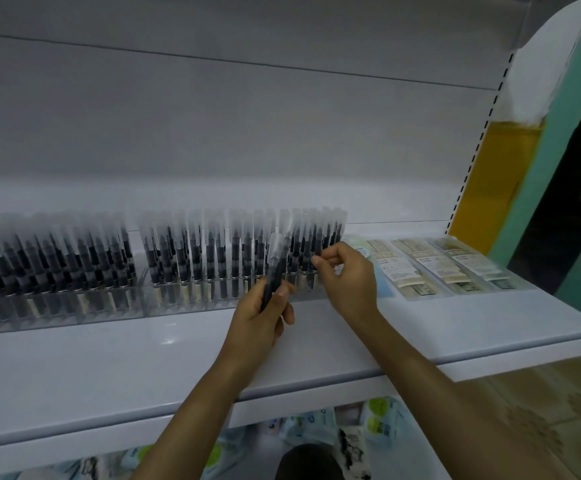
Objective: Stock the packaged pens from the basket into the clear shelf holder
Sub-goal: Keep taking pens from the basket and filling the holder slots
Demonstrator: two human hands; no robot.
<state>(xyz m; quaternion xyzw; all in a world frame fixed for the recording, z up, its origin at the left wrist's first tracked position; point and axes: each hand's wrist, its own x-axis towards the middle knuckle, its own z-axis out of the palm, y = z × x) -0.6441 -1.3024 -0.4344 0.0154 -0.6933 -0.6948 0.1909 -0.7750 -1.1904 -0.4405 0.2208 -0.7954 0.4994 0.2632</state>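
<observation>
Obscured: the whole frame is motion-blurred, so print on every wrapper is unreadable. The row of stocked pens [213, 251] runs out of view past the left hand's [265, 317] side. A dark rounded shape [310, 462] below both forearms is cut by the bottom edge and cannot be identified. No basket can be made out.

Containers: the clear holder [192, 303] stands along the back of the white shelf [143, 368], beyond both hands. It is packed with upright black pens in clear sleeves, with one gap partway along. Flat packets [438, 268] lie on the shelf just beyond the right hand's [349, 282] outer side. Pale pouches [379, 424] sit on the lower shelf, beneath the forearms.

Task item: a small bundle of packaged pens [275, 271] is gripped in the left hand, fingers wrapped round its lower end, sleeve tops rising in front of the holder. The right hand is just beside it, fingers curled, tips at the row's near end. Blur hides whether they pinch a sleeve.
</observation>
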